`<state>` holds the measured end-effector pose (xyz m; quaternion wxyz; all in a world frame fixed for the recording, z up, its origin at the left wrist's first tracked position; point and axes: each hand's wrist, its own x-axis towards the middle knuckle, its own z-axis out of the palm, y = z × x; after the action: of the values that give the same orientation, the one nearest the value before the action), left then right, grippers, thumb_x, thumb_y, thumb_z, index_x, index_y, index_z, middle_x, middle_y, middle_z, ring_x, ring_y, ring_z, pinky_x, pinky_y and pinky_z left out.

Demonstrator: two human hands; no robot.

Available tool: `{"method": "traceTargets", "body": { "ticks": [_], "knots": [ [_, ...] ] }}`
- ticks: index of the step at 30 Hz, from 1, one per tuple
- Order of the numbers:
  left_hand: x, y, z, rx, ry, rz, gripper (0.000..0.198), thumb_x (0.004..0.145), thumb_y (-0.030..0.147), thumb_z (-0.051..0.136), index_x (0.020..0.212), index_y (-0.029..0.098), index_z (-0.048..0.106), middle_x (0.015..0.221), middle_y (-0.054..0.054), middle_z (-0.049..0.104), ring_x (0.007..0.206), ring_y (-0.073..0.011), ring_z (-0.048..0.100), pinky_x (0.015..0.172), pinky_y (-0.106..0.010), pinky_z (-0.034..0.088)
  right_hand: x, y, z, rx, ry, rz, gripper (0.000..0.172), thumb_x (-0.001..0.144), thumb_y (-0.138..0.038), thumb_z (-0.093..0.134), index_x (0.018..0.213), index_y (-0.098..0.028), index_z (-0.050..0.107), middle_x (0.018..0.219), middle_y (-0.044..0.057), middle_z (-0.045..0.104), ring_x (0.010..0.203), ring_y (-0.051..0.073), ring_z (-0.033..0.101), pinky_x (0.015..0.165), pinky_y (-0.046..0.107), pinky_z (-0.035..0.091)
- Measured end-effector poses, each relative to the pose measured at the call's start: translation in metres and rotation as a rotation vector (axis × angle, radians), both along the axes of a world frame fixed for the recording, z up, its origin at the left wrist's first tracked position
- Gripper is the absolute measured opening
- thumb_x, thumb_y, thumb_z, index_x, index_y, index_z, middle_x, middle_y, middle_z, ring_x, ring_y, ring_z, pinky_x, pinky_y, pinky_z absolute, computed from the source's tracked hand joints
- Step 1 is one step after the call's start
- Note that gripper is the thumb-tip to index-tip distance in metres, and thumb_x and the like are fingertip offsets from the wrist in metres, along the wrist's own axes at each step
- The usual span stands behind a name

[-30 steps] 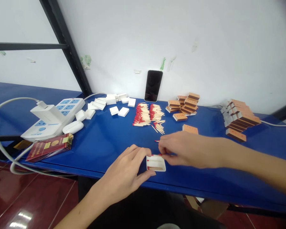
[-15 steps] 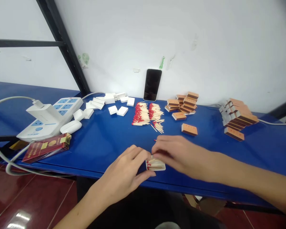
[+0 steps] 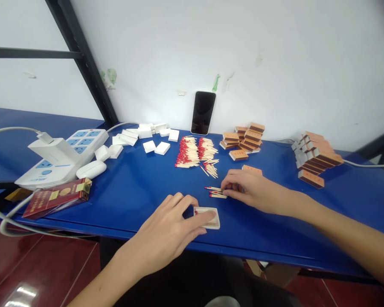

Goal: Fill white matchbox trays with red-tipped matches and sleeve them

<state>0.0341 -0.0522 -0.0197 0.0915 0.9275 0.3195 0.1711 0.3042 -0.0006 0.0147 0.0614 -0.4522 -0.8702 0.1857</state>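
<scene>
Pinning tray (image 3: 216, 225) under thumb of curled left hand (image 3: 169, 228); pinching a few matches (image 3: 216, 192) at fingertips of right hand (image 3: 246, 192), just beyond the tray, off the left thumb. Likely best: gather heads one way, grip lightly, hold tray firm.

The left hand (image 3: 166, 232) and right hand (image 3: 248, 192) are bare, both forearms unsleeved as far as visible.
</scene>
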Motion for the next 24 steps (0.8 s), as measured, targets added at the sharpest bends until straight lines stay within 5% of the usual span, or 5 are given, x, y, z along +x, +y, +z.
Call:
{"method": "traceTargets", "body": {
  "ticks": [13, 18, 24],
  "knots": [
    [0.000, 0.000, -0.003, -0.027, -0.020, 0.009, 0.030, 0.103, 0.030, 0.045, 0.129, 0.026, 0.056, 0.115, -0.008, 0.057, 0.100, -0.0227, 0.056, 0.097, -0.046, 0.045, -0.007, 0.001, -0.002, 0.151, -0.159, 0.132, 0.021, 0.098, -0.023, 0.042, 0.088, -0.017, 0.060, 0.089, 0.006, 0.058, 0.069, 0.016, 0.057, 0.064, 0.030, 0.044],
    [0.000, -0.002, -0.008, -0.092, -0.096, 0.080, 0.041, 0.100, 0.036, 0.051, 0.138, 0.025, 0.041, 0.124, -0.007, 0.058, 0.112, -0.0262, 0.054, 0.105, -0.051, 0.041, -0.020, -0.019, 0.009, 0.108, -0.042, 0.131, 0.015, 0.098, -0.024, 0.046, 0.089, -0.019, 0.058, 0.089, 0.004, 0.060, 0.073, 0.016, 0.057, 0.064, 0.029, 0.044],
    [0.000, -0.001, -0.007, -0.142, -0.128, 0.041, 0.018, 0.099, 0.032, 0.053, 0.114, 0.022, 0.051, 0.111, -0.005, 0.060, 0.101, -0.0222, 0.056, 0.100, -0.045, 0.044, -0.052, -0.038, 0.008, 0.028, -0.036, 0.213, 0.020, 0.098, -0.028, 0.051, 0.084, -0.017, 0.061, 0.086, 0.004, 0.061, 0.075, 0.016, 0.058, 0.064, 0.029, 0.044]
  ]
}}
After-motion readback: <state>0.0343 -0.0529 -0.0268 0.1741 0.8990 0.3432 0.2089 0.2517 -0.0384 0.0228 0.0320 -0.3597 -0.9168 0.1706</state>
